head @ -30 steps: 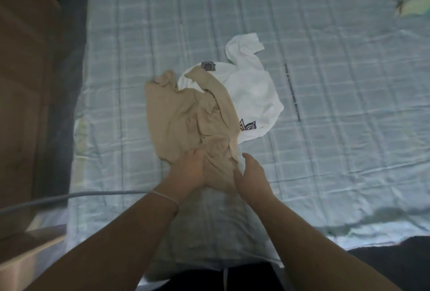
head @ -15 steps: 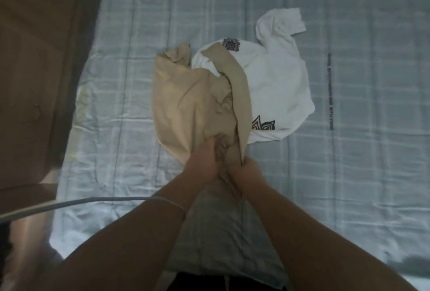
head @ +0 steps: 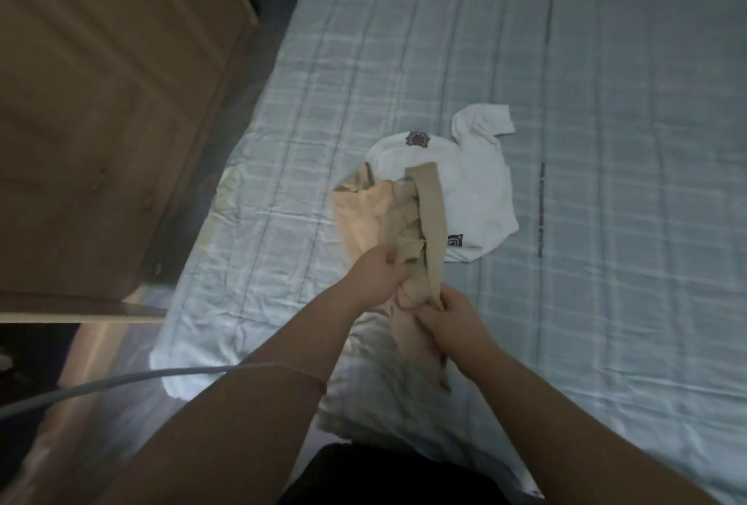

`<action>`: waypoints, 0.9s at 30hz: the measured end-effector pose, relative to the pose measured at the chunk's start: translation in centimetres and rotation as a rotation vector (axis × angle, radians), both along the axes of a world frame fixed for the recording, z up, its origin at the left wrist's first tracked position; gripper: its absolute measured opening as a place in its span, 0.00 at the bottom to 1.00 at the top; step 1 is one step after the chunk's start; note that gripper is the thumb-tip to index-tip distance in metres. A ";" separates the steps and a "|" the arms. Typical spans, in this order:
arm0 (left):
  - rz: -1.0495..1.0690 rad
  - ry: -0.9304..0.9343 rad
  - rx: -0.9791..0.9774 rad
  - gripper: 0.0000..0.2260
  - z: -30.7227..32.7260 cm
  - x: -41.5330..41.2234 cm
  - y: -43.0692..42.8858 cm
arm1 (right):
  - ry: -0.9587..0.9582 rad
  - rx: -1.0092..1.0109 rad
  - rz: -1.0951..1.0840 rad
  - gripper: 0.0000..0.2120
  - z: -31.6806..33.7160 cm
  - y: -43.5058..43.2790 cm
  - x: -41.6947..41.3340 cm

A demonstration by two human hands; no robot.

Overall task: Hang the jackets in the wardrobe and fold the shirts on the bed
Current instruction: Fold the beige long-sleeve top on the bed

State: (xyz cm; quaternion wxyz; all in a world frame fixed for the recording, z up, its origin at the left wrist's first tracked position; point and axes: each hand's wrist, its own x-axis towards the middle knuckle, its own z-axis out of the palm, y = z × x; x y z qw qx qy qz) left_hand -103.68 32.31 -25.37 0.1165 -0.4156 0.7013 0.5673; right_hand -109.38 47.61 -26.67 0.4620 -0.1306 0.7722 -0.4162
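A person standing at the near edge of a bed (head: 606, 140) covered in a pale blue checked sheet gathers up a beige shirt (head: 374, 217), both hands closed on its bunched near end. The left hand (head: 378, 274) is clenched around a fold of the cloth, slightly farther out over the bed; the right hand (head: 448, 316) pinches a long strip of the same garment, nearer the body. From this grip the beige shirt runs away from the person, its long axis pointing up the bed and a little leftward, with its far end resting on the sheet and its right edge overlapping a white shirt (head: 473, 185) that lies flat just beyond and to the right. The white shirt sits closer to the right hand. A wooden wardrobe (head: 101, 100) stands to the left of the bed. Judged from this, the beige shirt must be drawn clear of the white one and spread out before folding can start
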 end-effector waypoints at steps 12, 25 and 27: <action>0.333 0.428 0.060 0.10 14.9 8.3 3.4 | 0.227 -0.129 -0.263 0.20 11.4 7.0 3.9; 0.139 0.726 0.106 0.07 29.6 12.9 12.3 | 0.550 -0.190 -0.090 0.21 27.1 13.6 13.9; 0.103 0.738 0.101 0.08 31.3 12.9 13.5 | 0.603 -0.213 -0.051 0.22 28.5 14.5 14.3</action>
